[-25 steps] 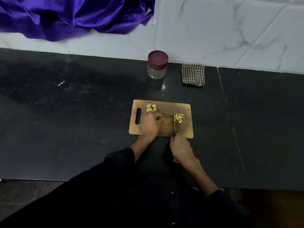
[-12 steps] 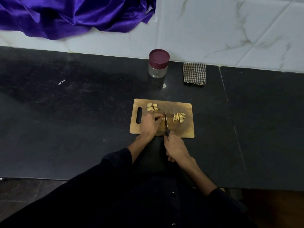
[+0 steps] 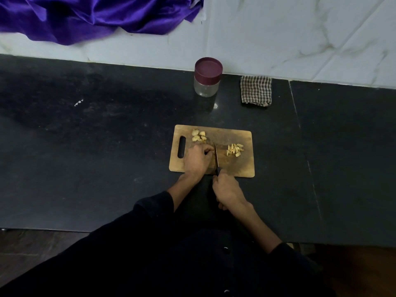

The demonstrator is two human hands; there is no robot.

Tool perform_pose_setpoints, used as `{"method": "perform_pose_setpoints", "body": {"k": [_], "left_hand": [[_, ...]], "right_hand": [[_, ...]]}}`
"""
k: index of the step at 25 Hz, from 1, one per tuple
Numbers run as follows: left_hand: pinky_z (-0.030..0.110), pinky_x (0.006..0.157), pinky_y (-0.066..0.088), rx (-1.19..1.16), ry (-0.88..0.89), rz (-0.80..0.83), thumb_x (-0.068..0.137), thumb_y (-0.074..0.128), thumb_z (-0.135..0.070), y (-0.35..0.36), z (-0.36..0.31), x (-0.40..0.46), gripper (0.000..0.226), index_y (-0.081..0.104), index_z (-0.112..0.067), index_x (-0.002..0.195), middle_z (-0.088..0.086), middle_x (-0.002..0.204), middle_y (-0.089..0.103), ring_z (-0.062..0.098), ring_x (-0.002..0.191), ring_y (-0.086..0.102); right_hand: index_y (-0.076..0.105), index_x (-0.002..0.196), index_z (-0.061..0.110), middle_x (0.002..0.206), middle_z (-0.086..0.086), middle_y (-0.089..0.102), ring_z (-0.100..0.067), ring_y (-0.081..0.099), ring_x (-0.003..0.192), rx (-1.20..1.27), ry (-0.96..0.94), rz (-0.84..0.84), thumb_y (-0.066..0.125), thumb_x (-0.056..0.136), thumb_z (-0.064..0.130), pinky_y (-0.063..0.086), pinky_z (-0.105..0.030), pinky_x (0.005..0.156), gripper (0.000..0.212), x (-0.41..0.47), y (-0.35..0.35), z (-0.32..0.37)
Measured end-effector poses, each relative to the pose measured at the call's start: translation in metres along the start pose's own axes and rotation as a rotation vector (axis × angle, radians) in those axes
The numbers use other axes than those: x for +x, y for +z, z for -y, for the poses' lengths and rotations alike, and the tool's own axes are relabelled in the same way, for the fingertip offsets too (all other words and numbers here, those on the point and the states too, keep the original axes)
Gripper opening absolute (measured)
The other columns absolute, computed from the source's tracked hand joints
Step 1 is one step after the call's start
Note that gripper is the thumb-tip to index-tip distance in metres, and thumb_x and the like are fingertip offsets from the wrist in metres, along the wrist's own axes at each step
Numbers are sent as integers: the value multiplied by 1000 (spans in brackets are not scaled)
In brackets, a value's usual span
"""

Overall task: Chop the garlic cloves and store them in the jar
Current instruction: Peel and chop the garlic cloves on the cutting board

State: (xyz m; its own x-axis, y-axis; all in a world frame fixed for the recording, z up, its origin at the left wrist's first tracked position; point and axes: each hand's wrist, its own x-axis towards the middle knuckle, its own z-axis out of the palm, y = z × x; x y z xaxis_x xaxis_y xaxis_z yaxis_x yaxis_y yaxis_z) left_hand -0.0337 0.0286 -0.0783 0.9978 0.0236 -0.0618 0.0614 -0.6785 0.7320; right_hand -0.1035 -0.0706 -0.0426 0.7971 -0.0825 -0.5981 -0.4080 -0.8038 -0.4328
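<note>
A wooden cutting board (image 3: pixel 242 168) lies on the black counter. Whole garlic cloves (image 3: pixel 198 136) sit in a small heap at its far left, and chopped garlic pieces (image 3: pixel 235 149) lie at its right. My left hand (image 3: pixel 197 160) rests on the board with fingers curled over a clove that is hidden under the fingertips. My right hand (image 3: pixel 228 189) grips the black handle of a knife (image 3: pixel 216 156), whose blade stands right beside my left fingertips. A clear jar (image 3: pixel 207 79) with a maroon lid, closed, stands behind the board.
A checked cloth (image 3: pixel 256 90) lies folded to the right of the jar, by the white marble wall. Purple satin fabric (image 3: pixel 96 16) hangs at the top left. The counter's front edge runs just below my forearms.
The knife has moved left from beside the chopped pile to right against my left fingertips. My left hand has stayed on the board over the clove.
</note>
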Motion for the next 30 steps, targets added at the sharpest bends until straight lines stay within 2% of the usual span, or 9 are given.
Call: {"method": "perform_pose_setpoints", "body": {"k": [8, 13, 16, 19, 22, 24, 28, 30], "left_hand": [[33, 83, 53, 9, -13, -3, 86, 67, -17, 4, 3, 2, 13, 74, -19, 97, -1, 106, 67, 12, 92, 62], [33, 83, 54, 9, -16, 1, 87, 66, -18, 3, 2, 2, 13, 74, -19, 98, -2, 106, 67, 11, 92, 62], [33, 81, 53, 15, -8, -10, 87, 67, -18, 3, 1, 1, 12, 74, -19, 97, -1, 105, 67, 12, 91, 62], [32, 79, 53, 5, -13, -13, 87, 67, -18, 4, 1, 1, 11, 74, -18, 95, -1, 103, 67, 13, 89, 62], [26, 79, 53, -74, -32, 35, 88, 65, -14, 0, 3, 3, 14, 74, -15, 99, -3, 103, 70, 9, 90, 63], [26, 71, 54, -182, -66, 49, 89, 64, -9, -3, 6, 4, 16, 72, -11, 103, 1, 101, 71, 8, 80, 63], [19, 49, 50, -275, -119, 19, 90, 62, -7, -8, 8, 1, 10, 65, -12, 97, 3, 92, 68, 10, 67, 61], [18, 41, 48, -295, -131, 23, 90, 62, -6, -10, 6, 0, 8, 62, -13, 95, 3, 90, 66, 9, 63, 60]], "right_hand": [[46, 120, 5, 113, -19, 62, -37, 68, 94, -21, 34, 42, 36, 105, 24, 57, -53, 81, 26, 4, -3, 2], [47, 122, 5, 113, -16, 63, -31, 66, 95, -65, 16, 32, 36, 106, 26, 54, -42, 76, 28, -6, -2, -7], [47, 119, 7, 109, -16, 64, -32, 68, 87, -49, 36, -6, 34, 106, 27, 57, -44, 74, 27, -7, -5, -13], [47, 111, 10, 102, -16, 65, -31, 69, 70, 15, 75, -45, 34, 105, 29, 60, -43, 62, 24, -5, -13, -18], [48, 115, 11, 100, -16, 67, -30, 70, 70, 50, 51, -49, 35, 105, 31, 60, -44, 64, 26, -6, -15, -16], [48, 117, 10, 101, -16, 67, -30, 70, 74, 29, 17, -31, 35, 105, 31, 60, -45, 67, 27, -7, -13, -11], [46, 120, 10, 96, -15, 67, -24, 67, 58, -28, -28, 14, 34, 106, 31, 55, -35, 52, 28, -8, -9, -1], [45, 123, 9, 96, -15, 66, -23, 66, 56, -45, -33, 29, 34, 106, 31, 52, -33, 48, 30, -8, -8, 0]]}}
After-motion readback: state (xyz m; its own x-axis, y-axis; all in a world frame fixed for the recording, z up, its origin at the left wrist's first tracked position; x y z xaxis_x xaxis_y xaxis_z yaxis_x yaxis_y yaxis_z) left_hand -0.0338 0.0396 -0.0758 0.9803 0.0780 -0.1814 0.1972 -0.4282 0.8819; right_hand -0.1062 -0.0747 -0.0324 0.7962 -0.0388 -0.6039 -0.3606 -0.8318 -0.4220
